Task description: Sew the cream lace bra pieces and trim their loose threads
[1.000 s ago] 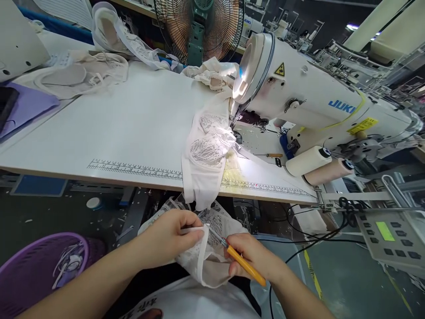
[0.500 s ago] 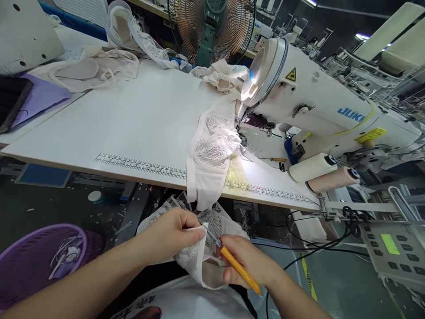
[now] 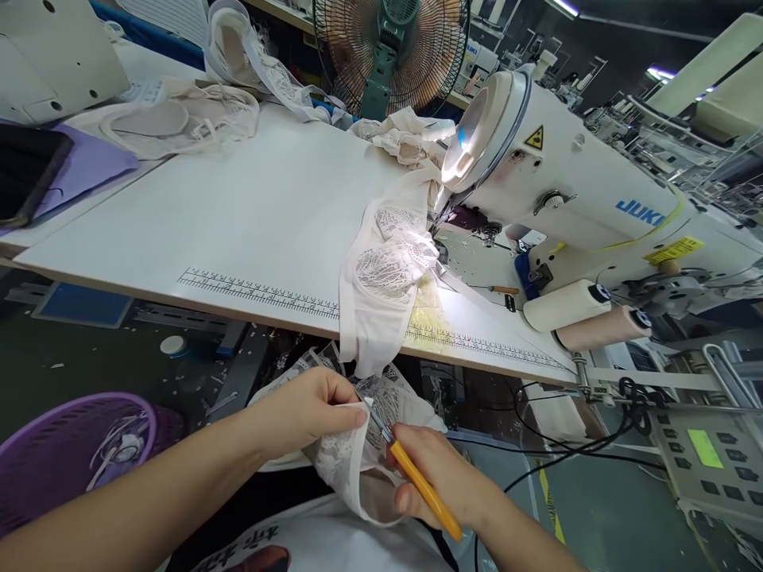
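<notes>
Over my lap, my left hand (image 3: 315,405) is closed, thumb and fingers pinching the edge of a white lace bra (image 3: 349,453). My right hand (image 3: 438,473) wraps round an orange-handled tool (image 3: 426,488) with a slim metal end. That metal end points up and left at the pinched edge, close to my left thumb; its very tip is partly hidden by the fabric and fingers. Another white lace bra (image 3: 381,278) lies across the table's front edge under the sewing machine's head (image 3: 501,135), part of it hanging down toward my hands.
The white table (image 3: 268,206) has a printed ruler along its front edge. Thread cones (image 3: 566,306) stand at its right, near a control panel (image 3: 697,453). More bra pieces (image 3: 184,119) and a phone (image 3: 29,171) lie left. A purple basket (image 3: 143,413) stands lower left; a fan (image 3: 390,56) is behind.
The view has shifted slightly, so the table and machine appear a little further right. Both hands keep their hold on the bra and the tool, with the tool's tilt barely altered.
</notes>
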{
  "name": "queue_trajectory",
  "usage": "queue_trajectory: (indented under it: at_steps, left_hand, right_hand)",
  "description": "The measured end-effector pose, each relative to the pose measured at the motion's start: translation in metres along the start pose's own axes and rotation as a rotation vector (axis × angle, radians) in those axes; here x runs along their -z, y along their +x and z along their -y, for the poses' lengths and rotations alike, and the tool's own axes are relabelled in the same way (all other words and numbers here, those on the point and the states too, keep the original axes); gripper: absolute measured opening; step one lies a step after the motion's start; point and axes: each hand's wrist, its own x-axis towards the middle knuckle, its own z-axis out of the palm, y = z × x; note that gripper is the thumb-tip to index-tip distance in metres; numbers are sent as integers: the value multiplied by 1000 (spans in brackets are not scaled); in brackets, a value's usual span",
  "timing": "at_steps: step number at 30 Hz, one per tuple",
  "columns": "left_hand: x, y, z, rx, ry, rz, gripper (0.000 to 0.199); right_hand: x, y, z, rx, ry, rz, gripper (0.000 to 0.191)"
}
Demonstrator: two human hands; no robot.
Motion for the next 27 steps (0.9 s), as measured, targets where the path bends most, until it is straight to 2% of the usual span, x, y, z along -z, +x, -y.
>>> queue_trajectory:
  at_steps: [7, 14, 18, 23, 27]
  left_hand:
    - [2, -3, -2, 19, -32, 10, 34]
    - [4, -3, -2, 22, -42, 23, 35]
    - [6, -8, 0, -20, 3, 10, 34]
    - [6, -19, -3, -147, 47, -84, 34]
    - [6, -26, -1, -192, 19, -205, 34]
  right_hand:
    - [-7, -1, -1, -10, 84, -37, 68]
    - [-23, 3, -16, -26, 161, -102, 58]
    - [-21, 7, -16, -24, 156, -164, 57]
    - [-6, 10, -5, 91, 152, -258, 57]
    - [-9, 14, 1, 123, 182, -276, 56]
